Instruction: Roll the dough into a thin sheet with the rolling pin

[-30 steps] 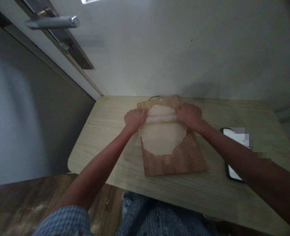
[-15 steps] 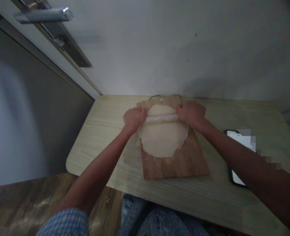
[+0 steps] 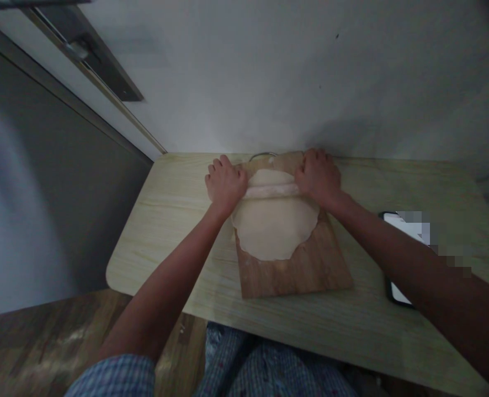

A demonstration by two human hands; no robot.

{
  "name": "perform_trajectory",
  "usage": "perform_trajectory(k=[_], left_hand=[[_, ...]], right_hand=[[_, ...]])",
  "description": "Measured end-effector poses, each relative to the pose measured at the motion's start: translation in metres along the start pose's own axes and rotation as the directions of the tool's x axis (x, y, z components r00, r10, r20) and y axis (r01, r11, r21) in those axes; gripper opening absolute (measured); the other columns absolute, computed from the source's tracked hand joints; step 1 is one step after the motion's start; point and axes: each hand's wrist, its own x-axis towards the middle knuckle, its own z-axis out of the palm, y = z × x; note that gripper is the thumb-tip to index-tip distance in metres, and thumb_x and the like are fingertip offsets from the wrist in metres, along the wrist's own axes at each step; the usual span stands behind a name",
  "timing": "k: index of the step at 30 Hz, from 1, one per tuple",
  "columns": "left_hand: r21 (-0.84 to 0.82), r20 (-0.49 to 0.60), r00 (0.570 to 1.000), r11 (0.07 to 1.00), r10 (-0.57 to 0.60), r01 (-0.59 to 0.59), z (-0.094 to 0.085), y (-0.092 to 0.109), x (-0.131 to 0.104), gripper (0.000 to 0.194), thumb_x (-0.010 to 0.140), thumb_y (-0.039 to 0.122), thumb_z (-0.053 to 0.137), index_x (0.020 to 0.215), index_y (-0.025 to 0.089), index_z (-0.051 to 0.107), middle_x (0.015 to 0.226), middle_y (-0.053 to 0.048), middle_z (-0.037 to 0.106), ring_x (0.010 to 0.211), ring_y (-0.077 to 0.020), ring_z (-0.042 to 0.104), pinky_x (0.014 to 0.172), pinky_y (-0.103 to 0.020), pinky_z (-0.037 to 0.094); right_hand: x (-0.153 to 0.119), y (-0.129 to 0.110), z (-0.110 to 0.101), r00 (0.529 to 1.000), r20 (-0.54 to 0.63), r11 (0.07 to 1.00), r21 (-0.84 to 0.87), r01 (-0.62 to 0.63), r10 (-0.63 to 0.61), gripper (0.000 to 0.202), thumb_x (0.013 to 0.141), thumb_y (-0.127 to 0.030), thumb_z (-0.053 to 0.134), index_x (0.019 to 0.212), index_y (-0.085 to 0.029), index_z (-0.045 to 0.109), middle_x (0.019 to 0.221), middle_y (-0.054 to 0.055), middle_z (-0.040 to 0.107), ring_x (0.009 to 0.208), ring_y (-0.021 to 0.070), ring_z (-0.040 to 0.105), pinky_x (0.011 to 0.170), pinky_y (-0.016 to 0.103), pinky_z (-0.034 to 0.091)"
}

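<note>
A flat, roughly round sheet of dough (image 3: 275, 229) with uneven edges lies on a wooden board (image 3: 298, 275). Across its upper part rests a pale, floury rolling pin (image 3: 272, 191). My left hand (image 3: 227, 182) is on the pin's left end, its fingers partly curled and the thumb near the dough's edge. At the other end my right hand (image 3: 319, 175) sits over the pin, knuckles up. Both palms hide the pin's ends. The dough reaches past the board's left edge.
The board lies on a light wood-grain table (image 3: 161, 220) against a pale wall (image 3: 244, 77). A phone (image 3: 399, 295) lies at the right, partly under my right forearm. A metal handle plate (image 3: 104, 60) is at the upper left. A thin metal loop (image 3: 263, 155) shows behind the board.
Both hands have moved slightly away from me with the rolling pin, and their fingers have loosened from a tighter curl. The view has shifted a little.
</note>
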Motion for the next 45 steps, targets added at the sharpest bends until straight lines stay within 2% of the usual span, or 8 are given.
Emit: perform_trajectory(k=[10,13,20,23,28,33,38,45], left_hand=[[-0.003,0.024,0.997,0.997,0.079,-0.079,0.009,0.002,0.032,0.031,0.081,0.026,0.032,0.107,0.015,0.045,0.105,-0.013,0.056,0.100,-0.0250,0.051,0.082,-0.036,0.039],[0.012,0.015,0.997,0.997,0.081,-0.081,0.006,0.002,0.023,0.032,0.082,0.028,0.030,0.107,0.015,0.046,0.105,-0.013,0.056,0.101,-0.0252,0.049,0.082,-0.036,0.039],[0.065,0.018,0.995,0.993,0.097,-0.098,-0.005,0.000,-0.024,0.036,0.084,0.029,0.025,0.111,0.018,0.046,0.109,-0.011,0.056,0.104,-0.0240,0.047,0.085,-0.036,0.037],[0.070,0.002,0.993,0.990,0.122,-0.122,-0.005,-0.002,-0.030,0.035,0.083,0.028,0.027,0.110,0.019,0.046,0.109,-0.009,0.056,0.105,-0.0231,0.046,0.086,-0.035,0.037],[0.025,-0.035,0.989,0.990,0.142,-0.141,-0.001,-0.001,-0.019,0.035,0.082,0.027,0.028,0.111,0.018,0.045,0.111,-0.009,0.055,0.108,-0.0243,0.044,0.088,-0.037,0.035],[0.017,0.028,0.994,0.994,0.105,-0.105,-0.002,0.003,-0.010,0.036,0.083,0.028,0.028,0.114,0.018,0.043,0.112,-0.010,0.055,0.108,-0.0242,0.044,0.089,-0.037,0.035],[0.031,0.010,0.996,0.995,0.093,-0.093,-0.002,0.005,-0.006,0.036,0.083,0.029,0.028,0.113,0.017,0.044,0.111,-0.011,0.056,0.106,-0.0241,0.047,0.088,-0.036,0.035],[0.036,-0.006,0.996,0.995,0.093,-0.093,0.003,0.005,0.005,0.036,0.083,0.030,0.028,0.112,0.015,0.043,0.111,-0.011,0.056,0.106,-0.0243,0.047,0.089,-0.036,0.033]], right_hand=[[0.024,-0.010,-0.005,0.999,-0.033,0.999,-0.046,0.017,-0.019,0.034,0.081,-0.026,0.035,0.109,-0.009,0.045,0.108,0.020,0.052,0.099,0.0281,0.048,0.074,0.035,0.040],[0.015,-0.009,-0.006,0.999,-0.031,0.999,-0.047,0.028,-0.030,0.032,0.082,-0.024,0.031,0.108,-0.011,0.046,0.108,0.019,0.052,0.099,0.0277,0.048,0.074,0.036,0.040],[-0.027,-0.001,-0.001,0.995,-0.076,0.998,-0.016,0.063,-0.064,0.036,0.084,-0.024,0.026,0.111,-0.013,0.046,0.107,0.016,0.051,0.099,0.0260,0.046,0.075,0.037,0.039],[-0.032,0.000,0.001,0.993,-0.092,0.997,-0.023,0.072,-0.073,0.037,0.083,-0.023,0.026,0.113,-0.013,0.046,0.107,0.015,0.052,0.098,0.0257,0.046,0.074,0.037,0.039],[-0.023,-0.002,0.000,0.989,-0.106,0.994,-0.055,0.095,-0.100,0.034,0.081,-0.020,0.030,0.110,-0.014,0.047,0.109,0.014,0.051,0.099,0.0255,0.046,0.075,0.037,0.038],[-0.011,-0.003,0.001,0.986,-0.111,0.988,-0.110,0.112,-0.125,0.031,0.081,-0.021,0.030,0.101,-0.013,0.052,0.104,0.013,0.054,0.094,0.0239,0.049,0.073,0.033,0.039],[-0.006,-0.005,-0.001,0.986,-0.109,0.984,-0.140,0.108,-0.124,0.029,0.083,-0.023,0.030,0.098,-0.013,0.053,0.103,0.013,0.053,0.094,0.0245,0.048,0.071,0.034,0.039],[0.000,-0.008,-0.002,0.991,-0.060,0.991,-0.070,0.115,-0.119,0.033,0.086,-0.027,0.026,0.104,-0.014,0.050,0.105,0.015,0.050,0.101,0.0282,0.044,0.074,0.038,0.037]])
